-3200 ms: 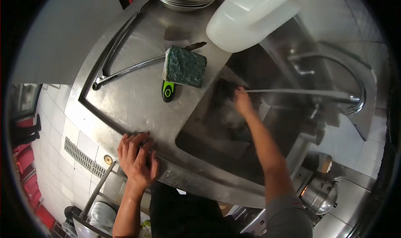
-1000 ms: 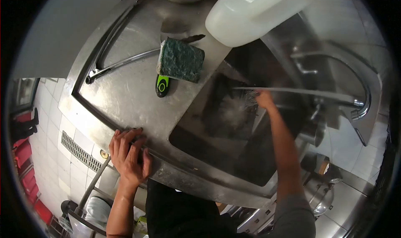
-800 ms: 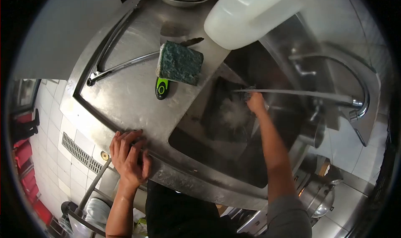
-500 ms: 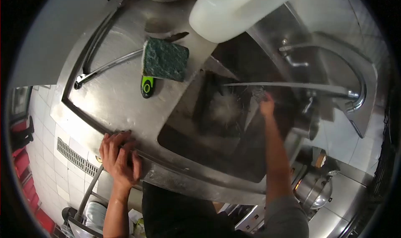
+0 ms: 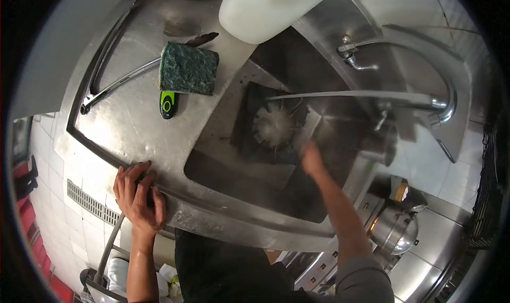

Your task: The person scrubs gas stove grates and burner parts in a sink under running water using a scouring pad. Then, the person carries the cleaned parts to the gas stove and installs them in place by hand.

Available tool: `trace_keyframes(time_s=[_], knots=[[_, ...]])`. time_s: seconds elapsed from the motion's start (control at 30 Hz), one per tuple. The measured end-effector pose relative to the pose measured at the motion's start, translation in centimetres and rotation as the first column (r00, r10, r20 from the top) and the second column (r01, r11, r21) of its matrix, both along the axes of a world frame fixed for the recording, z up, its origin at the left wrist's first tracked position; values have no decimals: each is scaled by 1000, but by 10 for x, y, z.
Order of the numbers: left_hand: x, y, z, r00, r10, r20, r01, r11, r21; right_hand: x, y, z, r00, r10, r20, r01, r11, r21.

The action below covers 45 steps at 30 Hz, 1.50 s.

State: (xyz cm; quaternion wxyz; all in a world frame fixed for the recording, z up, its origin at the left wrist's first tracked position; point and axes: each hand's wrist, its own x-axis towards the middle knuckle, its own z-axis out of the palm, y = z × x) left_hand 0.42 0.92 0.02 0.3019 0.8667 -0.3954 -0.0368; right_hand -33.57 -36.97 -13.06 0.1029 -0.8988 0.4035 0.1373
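1 metal sink (image 5: 255, 188), set into the counter (image 5: 127, 127), takes a stream of water (image 5: 350, 94) from the faucet (image 5: 453, 97). The blurred right hand (image 5: 312, 158) is inside it, near the splash (image 5: 273, 125); whether it grips anything, I cannot tell. The left hand (image 5: 139, 198) rests on the counter's edge, fingers loosely bent. A green scouring pad (image 5: 188, 69) lies over a green-and-black handle (image 5: 167, 105).
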Motion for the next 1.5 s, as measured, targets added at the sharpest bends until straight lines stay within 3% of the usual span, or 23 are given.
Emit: trace_keyframes(time_s=[0.07, 0.17, 0.23, 0.33, 0.4, 0.47, 0.5, 0.57, 0.6, 0.67, 0.73, 0.8, 0.83, 0.9, 1.03, 1.13, 1.17, 1.2, 1.27, 1.3, 1.37, 1.43, 1.5], knots=[[1, -2, 3, 1000, 2, -2, -2, 1000, -10, -16, 6, -13, 975, 143, -172, -152, 987, -42], [1, -2, 4, 1000, -21, 1, 21, 1000, -13, -12, -34, 1, 721, 331, -609, -10, 884, 468], [2, -3, 4, 1000, -24, 19, 25, 1000, -6, 40, -24, 40, 963, 16, -268, 34, 983, 181], [2, -4, 4, 998, -16, 63, 17, 1000, -14, 25, -11, -2, 998, 63, -14, -63, 998, 8], [2, -6, 3, 997, -4, 82, 6, 1000, -21, 3, 7, -11, 979, 141, -147, -144, 990, -10], [3, -7, 8, 997, 21, 71, -17, 999, -48, -3, -1, 1, 694, 222, -685, 117, 904, 412], [1, -5, 5, 999, 12, 44, -10, 999, -38, -4, 15, 19, 686, 222, -693, 129, 900, 416], [0, -5, 2, 999, 20, 35, -18, 999, -37, 21, 39, 53, 964, 53, -262, -3, 982, 190], [-1, -4, 2, 999, 26, 32, -25, 999, -32, 26, 48, 48, 963, 61, -264, -8, 981, 195], [0, -4, 3, 998, 24, 59, -22, 999, -28, 33, 61, 30, 983, 104, 149, -115, 991, 70], [-3, -3, -6, 999, 50, -7, -51, 997, -56, 19, 62, 3, 991, 127, -29, -124, 987, 102], [1, -1, -7, 995, 72, -71, -77, 995, -69, 23, 59, 2, 789, 272, -551, -28, 912, 409], [1, -3, 0, 999, 45, -28, -47, 998, -42, 30, 52, 17, 846, 302, -440, -73, 882, 465], [0, -5, 5, 1000, 11, 29, -11, 1000, 1, 57, 23, 43, 835, -350, -425, 547, 610, 573], [1, -5, 5, 999, 4, 52, -3, 1000, -9, 135, -33, 50, 806, -579, 126, 356, 644, 677], [0, -5, 4, 997, 15, 72, -13, 1000, -22, 187, -30, 34, 833, -483, 269, 304, 807, 507], [0, -5, 3, 999, 20, 40, -18, 999, -43, 192, -36, 9, 854, -112, 508, 49, 989, 136], [0, -5, 3, 1000, 27, 9, -26, 998, -64, 194, -41, -24, 758, 314, 571, -168, 941, -294], [2, -5, 2, 1000, 26, 5, -26, 997, -66, 191, -57, -65, 897, 262, 356, -212, 962, -174], [2, -5, 1, 1000, 29, -7, -30, 996, -82, 199, -56, -43, 917, 391, -79, -394, 918, -43], [1, -5, 2, 1000, 21, -11, -22, 996, -83, 227, -62, 0, 573, 517, -636, -373, 856, 359], [1, -6, 5, 1000, 11, 14, -10, 997, -74, 206, -84, -1, 756, 361, -546, -315, 932, 180], [4, -7, 9, 998, 24, 58, -21, 998, -63, 217, -77, 26, 975, 183, -124, -191, 980, -53]])
